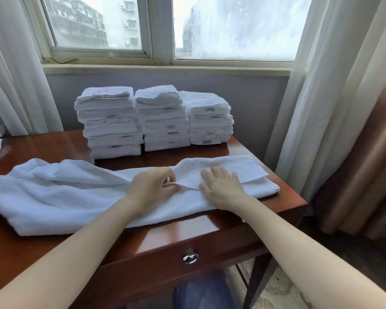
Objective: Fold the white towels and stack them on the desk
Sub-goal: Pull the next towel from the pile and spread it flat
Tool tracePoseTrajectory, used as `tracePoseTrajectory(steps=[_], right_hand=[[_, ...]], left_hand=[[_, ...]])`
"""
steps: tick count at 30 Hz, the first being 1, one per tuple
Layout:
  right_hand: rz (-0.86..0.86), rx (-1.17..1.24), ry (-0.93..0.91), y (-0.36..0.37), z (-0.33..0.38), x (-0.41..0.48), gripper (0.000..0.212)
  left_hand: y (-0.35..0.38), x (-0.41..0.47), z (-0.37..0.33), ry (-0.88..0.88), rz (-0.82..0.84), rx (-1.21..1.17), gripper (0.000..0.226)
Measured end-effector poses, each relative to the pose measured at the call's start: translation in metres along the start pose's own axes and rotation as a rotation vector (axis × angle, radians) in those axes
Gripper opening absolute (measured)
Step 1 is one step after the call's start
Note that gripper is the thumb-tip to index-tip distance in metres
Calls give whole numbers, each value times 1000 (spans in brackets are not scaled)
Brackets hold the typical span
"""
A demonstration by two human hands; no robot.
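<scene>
Pinching towel [65,197] fold: left grip [153,186]; right grip [221,186] flat, pressing towel; three folded stacks [165,121] on desk [42,143].

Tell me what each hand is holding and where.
Left hand pinches the white towel at a fold near its middle; right hand only presses flat on it.

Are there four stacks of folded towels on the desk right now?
No, only three stand along the back of the desk: a left stack, a middle stack and a right stack.
</scene>
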State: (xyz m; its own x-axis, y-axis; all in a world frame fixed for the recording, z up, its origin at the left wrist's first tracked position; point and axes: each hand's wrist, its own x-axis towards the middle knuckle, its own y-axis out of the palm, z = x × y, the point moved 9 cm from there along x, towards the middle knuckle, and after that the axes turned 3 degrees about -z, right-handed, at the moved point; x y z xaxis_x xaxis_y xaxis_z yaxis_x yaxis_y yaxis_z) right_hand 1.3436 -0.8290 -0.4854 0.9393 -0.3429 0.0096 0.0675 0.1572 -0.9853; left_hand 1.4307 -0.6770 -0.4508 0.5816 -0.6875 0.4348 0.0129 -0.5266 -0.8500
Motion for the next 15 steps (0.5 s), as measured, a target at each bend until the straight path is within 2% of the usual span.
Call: tracePoseTrajectory(steps=[9,15], right_hand=[[-42,106,-79,-6,-49,31,52],[-135,233,-32,-16,-37,38,46]], left_hand=[[21,13,-21,-145,-140,35,21],[25,21,-26,-198,-127,33,17]])
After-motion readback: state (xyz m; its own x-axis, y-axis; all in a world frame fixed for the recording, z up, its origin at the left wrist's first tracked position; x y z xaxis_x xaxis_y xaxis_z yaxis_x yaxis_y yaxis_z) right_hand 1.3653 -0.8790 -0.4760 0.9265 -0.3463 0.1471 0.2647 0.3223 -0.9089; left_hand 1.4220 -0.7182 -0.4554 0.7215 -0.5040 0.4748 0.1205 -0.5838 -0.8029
